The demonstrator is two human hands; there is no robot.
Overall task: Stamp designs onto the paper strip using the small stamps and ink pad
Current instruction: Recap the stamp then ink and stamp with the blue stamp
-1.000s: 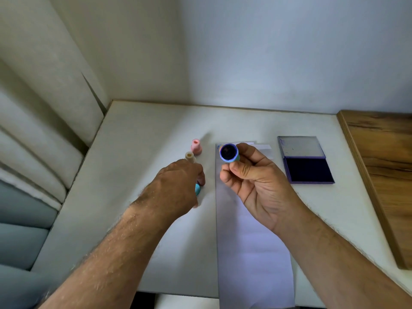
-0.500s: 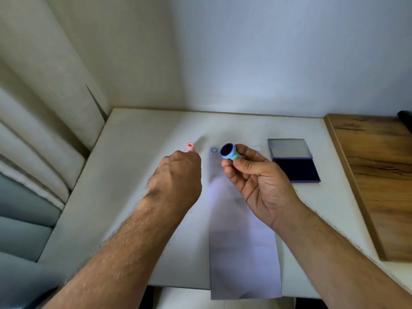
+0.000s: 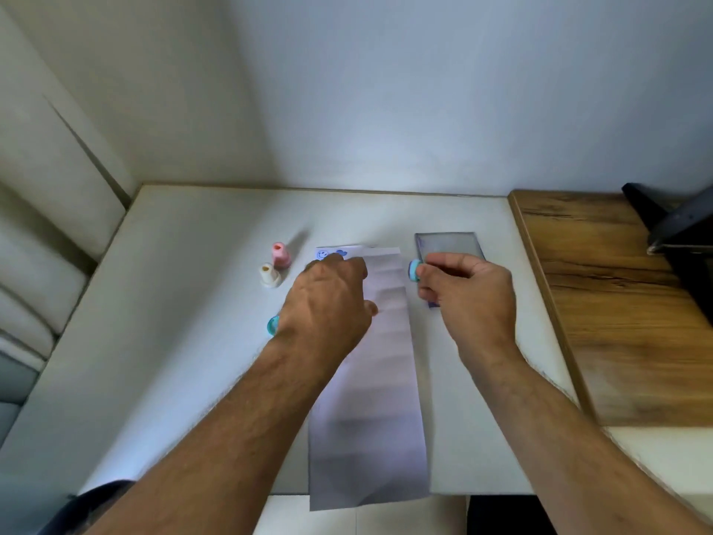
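White paper strip (image 3: 386, 361), long and narrow with faint fold creases across it, lies on the pale table (image 3: 193, 303), its near end hanging over the table's front edge. At its far end sit two small blue prints (image 3: 331, 253), one a smiley face, the other a solid shape too small to make out. A person's left hand (image 3: 328, 303) rests knuckles up on the strip's upper left part, fingers curled, probably pinning the thin sheet so it will not slide; whether it grips anything cannot be told. Just right of the strip, the right hand (image 3: 467, 291) is pinched shut on a small round turquoise stamp (image 3: 414, 270), held on its side above the ink pad (image 3: 447, 245), which seems the likely next stop for inking. That pad is a flat rectangular case with its grey lid laid back; the hand covers most of its inked part. Left of the strip stand a pink stamp (image 3: 280, 255) and a cream stamp (image 3: 269, 274), both little plastic pegs, and another turquoise stamp (image 3: 273, 326) peeks from beside the left wrist. A wooden board (image 3: 617, 322) adjoins the table on the right.
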